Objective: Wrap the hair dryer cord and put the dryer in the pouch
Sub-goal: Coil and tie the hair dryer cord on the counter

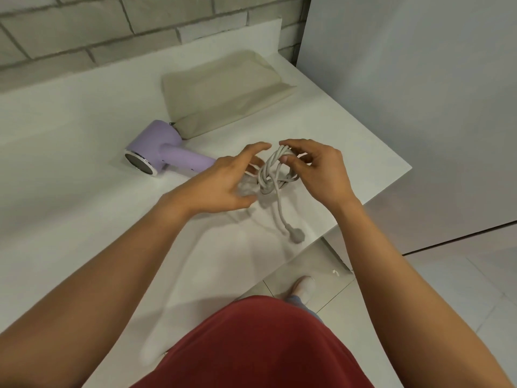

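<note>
- Centrally, the cord [268, 175] is seen gathered into a loose bundle of loops, knotted round its middle and held up just above the table [70, 121].
- The top of the bundle is pinched by the right hand [319, 169], its thumb and curled fingers closed on the loops.
- The left hand [223, 183] is held at 9 o'clock of the bundle, with fingers spread and mostly straight. A strand is seen by its fingertips, but whether it is touched cannot be told, as that part is blurred.
- One free end is seen hanging from the knot toward 5 o'clock, and the plug [298, 235] is seen at its tip, near the table's edge.
- The dryer [159, 152], lilac, is laid on its side on the table at 10 o'clock of the bundle, its handle pointed toward the left hand and its round end turned toward 7 o'clock.
- The pouch [223, 93], beige and flat, is laid on the table at 12 o'clock of the bundle, one corner just beside the dryer's head; whether they touch cannot be told.
- A brick wall [112, 29] is seen beyond the table at 12 o'clock.
- A tiled floor [447, 289] and a foot [303, 287] are seen at 5 o'clock, below the table's edge.
</note>
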Tool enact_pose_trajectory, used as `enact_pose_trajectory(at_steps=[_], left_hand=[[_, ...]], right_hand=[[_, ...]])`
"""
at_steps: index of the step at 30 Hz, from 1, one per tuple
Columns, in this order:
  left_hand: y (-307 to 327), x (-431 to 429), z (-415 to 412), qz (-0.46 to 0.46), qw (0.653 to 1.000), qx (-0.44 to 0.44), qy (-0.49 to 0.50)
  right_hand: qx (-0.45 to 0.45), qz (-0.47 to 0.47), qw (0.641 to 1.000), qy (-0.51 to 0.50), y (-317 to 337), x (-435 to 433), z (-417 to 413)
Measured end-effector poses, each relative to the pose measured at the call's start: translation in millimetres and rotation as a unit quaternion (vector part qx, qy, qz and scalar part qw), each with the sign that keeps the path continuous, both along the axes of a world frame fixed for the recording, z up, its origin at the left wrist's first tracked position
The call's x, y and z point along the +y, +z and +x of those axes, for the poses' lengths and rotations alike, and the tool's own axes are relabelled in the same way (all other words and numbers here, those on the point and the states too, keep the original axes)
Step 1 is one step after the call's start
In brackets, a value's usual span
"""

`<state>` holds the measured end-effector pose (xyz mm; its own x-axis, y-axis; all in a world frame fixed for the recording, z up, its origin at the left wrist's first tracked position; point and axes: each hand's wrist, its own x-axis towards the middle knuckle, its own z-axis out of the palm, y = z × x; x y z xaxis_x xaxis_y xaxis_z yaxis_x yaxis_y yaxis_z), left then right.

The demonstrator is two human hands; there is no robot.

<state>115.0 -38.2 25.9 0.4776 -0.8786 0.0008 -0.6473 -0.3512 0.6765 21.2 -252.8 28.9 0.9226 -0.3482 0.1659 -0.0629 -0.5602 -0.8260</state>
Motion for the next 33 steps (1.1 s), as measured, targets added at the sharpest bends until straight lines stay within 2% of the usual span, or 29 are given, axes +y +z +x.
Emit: enact_pose_trajectory(at_steps=[4, 7, 10, 13, 17, 19, 22, 26, 29, 33], left_hand=[[-16, -3, -10, -0.160, 0.977, -0.141, 0.027], [-25, -3, -9, -0.191, 0.952, -0.238, 0.019], [-25, -4, -14, -0.208, 0.940, -0.265, 0.043], [-23, -5, -14, -0.226, 0.937, -0.260, 0.055], [-17, -4, -13, -0.235, 0.940, -0.236, 0.072], [-14, -5, -15, -0.227, 0.949, -0.206, 0.078], [-10, -6, -17, -0.210, 0.959, -0.170, 0.085], [-9, -6, -18, -0.199, 0.962, -0.160, 0.097], [-3, -5, -21, -0.200, 0.966, -0.133, 0.098], [6, -4, -18, -0.199, 0.969, -0.103, 0.107]], right_hand=[[-0.002, 0.022, 1.000, -0.010, 11, 2, 10], [0.005, 0.026, 1.000, -0.016, 18, 7, 18], [0.022, 0.048, 0.998, -0.023, 22, 11, 22], [0.043, 0.074, 0.996, -0.002, 22, 12, 17], [0.020, 0.040, 0.999, 0.008, 33, 21, -11], [0.066, 0.032, 0.995, 0.068, 43, 24, -27], [0.154, -0.078, 0.972, 0.157, 47, 21, -38], [0.130, -0.154, 0.973, 0.108, 43, 10, -35], [0.084, -0.288, 0.953, 0.037, 41, 0, -29], [0.020, -0.321, 0.947, 0.007, 34, -4, -16]])
